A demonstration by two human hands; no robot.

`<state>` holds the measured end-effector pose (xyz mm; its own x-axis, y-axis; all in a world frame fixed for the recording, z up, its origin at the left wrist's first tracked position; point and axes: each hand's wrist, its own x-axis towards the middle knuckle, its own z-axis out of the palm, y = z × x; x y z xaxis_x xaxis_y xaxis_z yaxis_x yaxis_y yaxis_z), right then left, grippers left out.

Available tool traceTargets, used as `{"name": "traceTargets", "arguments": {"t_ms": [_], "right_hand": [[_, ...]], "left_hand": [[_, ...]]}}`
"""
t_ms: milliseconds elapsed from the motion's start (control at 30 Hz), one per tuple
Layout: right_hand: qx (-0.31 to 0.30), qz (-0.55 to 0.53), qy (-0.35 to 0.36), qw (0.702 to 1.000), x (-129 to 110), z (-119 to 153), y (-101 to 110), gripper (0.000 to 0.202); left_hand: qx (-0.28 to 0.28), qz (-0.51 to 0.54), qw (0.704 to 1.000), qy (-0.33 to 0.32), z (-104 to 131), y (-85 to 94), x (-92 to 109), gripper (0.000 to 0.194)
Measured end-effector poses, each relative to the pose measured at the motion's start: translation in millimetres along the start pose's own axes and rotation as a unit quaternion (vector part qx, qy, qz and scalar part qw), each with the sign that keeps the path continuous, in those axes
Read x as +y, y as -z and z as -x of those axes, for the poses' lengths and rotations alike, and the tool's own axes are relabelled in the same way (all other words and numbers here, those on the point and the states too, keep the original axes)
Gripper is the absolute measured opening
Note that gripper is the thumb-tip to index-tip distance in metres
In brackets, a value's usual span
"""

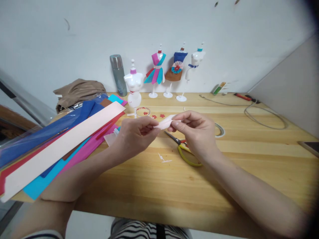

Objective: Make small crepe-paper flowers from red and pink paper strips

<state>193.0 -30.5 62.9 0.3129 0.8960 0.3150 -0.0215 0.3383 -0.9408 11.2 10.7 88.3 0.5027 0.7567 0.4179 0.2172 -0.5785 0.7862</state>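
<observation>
A small pale pink strip [165,123], paper or cloth, is stretched between my two hands above the table. My left hand [136,132] pinches its left end between thumb and fingers. At the other end, my right hand [196,131] grips it the same way, covering part of it. Beneath my right hand lies a pair of scissors [188,156] with yellow handles, blades pointing up and left. Thin white scraps [163,159] rest on the wood below the strip. Several red flower cutouts [162,116] lie just beyond my fingers.
Coloured sheets [64,146] are piled at the left beside a brown cloth [79,91]. A bare mini mannequin [134,83] and dressed ones [157,69] stand at the back near a grey flask [118,74]. A tape roll [220,130] and a cable [264,124] lie rightward.
</observation>
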Motion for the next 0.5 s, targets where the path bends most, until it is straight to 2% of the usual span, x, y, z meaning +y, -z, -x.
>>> {"name": "traceTargets", "arguments": {"t_ms": [233, 500], "right_hand": [[-0.016, 0.023, 0.011, 1.000, 2.1, -0.1, 4.4, 0.016], [0.006, 0.005, 0.018, 1.000, 0.6, 0.6, 0.6, 0.016]], "left_hand": [[0.000, -0.040, 0.999, 0.002, -2.0, 4.3, -4.3, 0.009], [0.001, -0.091, 0.995, -0.050, -5.9, 10.2, -8.8, 0.009]]}}
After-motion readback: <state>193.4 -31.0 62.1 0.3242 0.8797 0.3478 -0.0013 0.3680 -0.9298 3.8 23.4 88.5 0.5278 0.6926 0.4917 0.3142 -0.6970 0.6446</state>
